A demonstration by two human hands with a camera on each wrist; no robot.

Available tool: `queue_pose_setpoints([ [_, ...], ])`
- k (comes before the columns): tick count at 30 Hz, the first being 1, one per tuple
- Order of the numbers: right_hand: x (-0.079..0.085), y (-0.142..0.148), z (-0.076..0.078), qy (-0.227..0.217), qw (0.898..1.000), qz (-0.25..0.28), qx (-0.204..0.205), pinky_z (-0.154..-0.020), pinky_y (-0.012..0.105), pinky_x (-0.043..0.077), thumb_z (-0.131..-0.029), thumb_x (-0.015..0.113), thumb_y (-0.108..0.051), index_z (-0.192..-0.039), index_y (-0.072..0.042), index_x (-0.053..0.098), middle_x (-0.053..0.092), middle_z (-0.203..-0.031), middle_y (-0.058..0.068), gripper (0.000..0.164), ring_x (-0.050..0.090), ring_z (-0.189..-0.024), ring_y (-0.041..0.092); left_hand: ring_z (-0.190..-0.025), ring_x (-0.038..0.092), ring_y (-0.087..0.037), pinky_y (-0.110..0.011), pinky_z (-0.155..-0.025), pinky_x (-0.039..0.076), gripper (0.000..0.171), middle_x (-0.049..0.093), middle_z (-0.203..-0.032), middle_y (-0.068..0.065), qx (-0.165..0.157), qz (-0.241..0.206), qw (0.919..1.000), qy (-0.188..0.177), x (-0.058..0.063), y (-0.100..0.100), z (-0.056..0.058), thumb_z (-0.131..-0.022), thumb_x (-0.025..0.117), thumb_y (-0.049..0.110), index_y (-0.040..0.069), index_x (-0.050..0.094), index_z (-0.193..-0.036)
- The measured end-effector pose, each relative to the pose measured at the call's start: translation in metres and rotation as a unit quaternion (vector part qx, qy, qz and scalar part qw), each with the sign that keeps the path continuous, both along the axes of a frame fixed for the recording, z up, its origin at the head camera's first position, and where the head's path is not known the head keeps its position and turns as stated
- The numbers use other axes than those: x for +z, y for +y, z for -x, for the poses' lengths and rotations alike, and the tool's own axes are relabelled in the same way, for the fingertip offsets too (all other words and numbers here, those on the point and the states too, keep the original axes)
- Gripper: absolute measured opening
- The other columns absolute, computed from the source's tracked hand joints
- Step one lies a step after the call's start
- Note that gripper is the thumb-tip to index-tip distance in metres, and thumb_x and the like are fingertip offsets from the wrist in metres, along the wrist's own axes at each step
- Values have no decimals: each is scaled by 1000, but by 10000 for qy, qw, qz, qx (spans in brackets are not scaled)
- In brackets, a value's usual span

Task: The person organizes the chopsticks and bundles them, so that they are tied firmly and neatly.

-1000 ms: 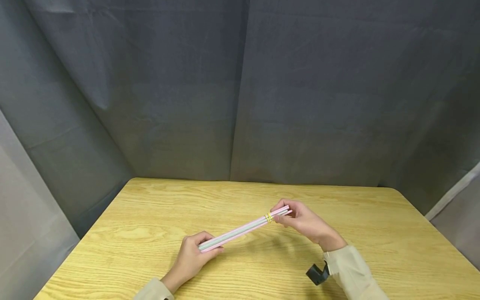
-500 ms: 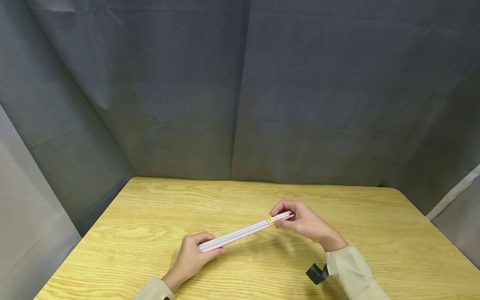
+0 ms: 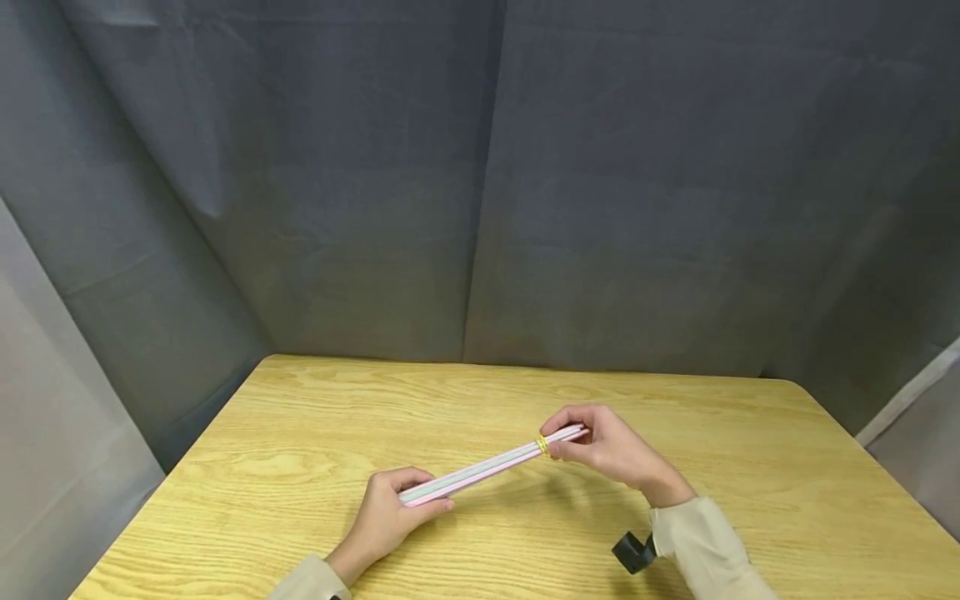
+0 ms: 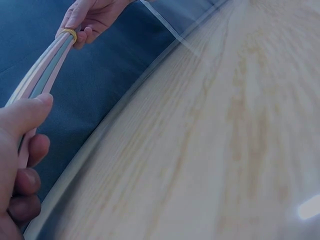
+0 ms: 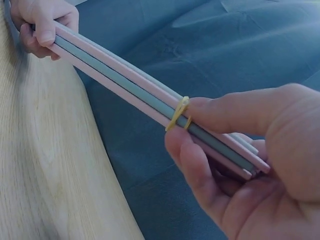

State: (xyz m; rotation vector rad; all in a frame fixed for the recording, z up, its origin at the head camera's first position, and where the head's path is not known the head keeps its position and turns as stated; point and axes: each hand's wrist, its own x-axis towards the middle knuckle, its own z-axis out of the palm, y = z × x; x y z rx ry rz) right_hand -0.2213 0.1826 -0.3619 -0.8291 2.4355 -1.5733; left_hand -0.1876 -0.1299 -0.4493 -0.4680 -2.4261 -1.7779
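Observation:
A bundle of slim pink and grey-green chopsticks (image 3: 480, 475) is held slanting above the table, its right end higher. My left hand (image 3: 386, 510) grips the lower left end, thumb along one side and fingers curled beneath, as the left wrist view shows. Near the other end, a yellow rubber band (image 5: 178, 114) is looped round the bundle. My right hand (image 3: 607, 442) pinches the chopsticks at that band, with thumb and fingertips right against it. In the right wrist view the stick ends (image 5: 257, 162) stick out past the band into the palm, at slightly uneven lengths.
Below the hands lies a wood-grain table (image 3: 337, 417) with rounded far corners. Dark grey curtains (image 3: 360, 208) hang behind it and along both sides. A small black device (image 3: 633, 552) is attached by the right sleeve (image 3: 701, 537).
The right end of the bundle has dipped slightly along with my right hand, and the stick ends there look closer together. My left hand keeps its grip almost unmoved.

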Motion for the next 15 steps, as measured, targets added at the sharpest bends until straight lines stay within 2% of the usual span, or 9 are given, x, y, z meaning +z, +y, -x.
queue_pose_setpoints([
  [9, -3, -3, 0, 114, 9997, -11, -229, -61, 21, 53, -83, 73, -3, -97, 8, 68, 69, -83, 14, 19, 60, -67, 3, -62, 57, -4, -20, -57, 49, 28, 72, -82, -10, -92, -62, 9999, 30, 2, 0, -1, -70, 86, 17, 2, 73, -90],
  [15, -6, -5, 0, 262, 9989, -82, -371, -57, 19, 51, -81, 75, -5, -96, 5, 70, 70, -83, 13, 19, 60, -65, 3, -61, 58, -3, -21, -56, 50, 27, 72, -83, -11, -146, -111, 9998, 119, 0, -1, -1, -72, 85, 16, 2, 73, -92],
])
